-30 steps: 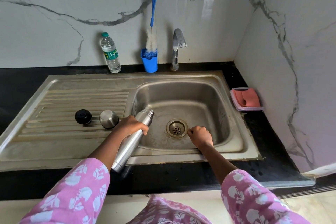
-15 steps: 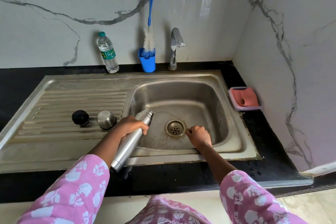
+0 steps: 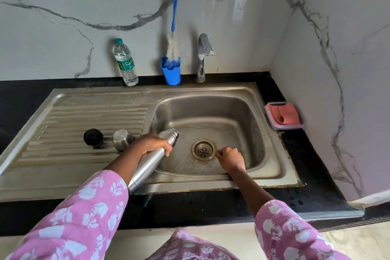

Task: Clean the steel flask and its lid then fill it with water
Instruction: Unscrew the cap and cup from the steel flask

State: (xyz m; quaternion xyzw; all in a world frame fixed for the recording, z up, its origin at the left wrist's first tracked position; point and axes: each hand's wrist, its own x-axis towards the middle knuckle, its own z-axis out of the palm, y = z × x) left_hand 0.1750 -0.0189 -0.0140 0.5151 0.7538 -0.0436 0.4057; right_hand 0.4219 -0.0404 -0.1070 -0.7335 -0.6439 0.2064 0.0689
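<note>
The steel flask (image 3: pixel 147 165) was held tilted over the front-left rim of the sink (image 3: pixel 211 107). Its open mouth pointed toward 1 o'clock above the basin and its base reached out over the black worktop (image 3: pixel 312 175). The left hand (image 3: pixel 152 143) gripped its upper body, fingers (image 3: pixel 168 150) clamped round it. At the flask's 3 o'clock, just past the drain (image 3: pixel 203 150), the right hand (image 3: pixel 231 159) was curled into a fist with nothing visible in it. At 9 o'clock, the steel cap (image 3: pixel 123 139) and black stopper (image 3: pixel 93 137) stood on the drainboard (image 3: pixel 84 115).

Light was soft, even; frame sharp.
Pale streak glared on wall (image 3: pixel 240 2); wide-angle bowed sink rim (image 3: pixel 84 90); shadows faint.
</note>
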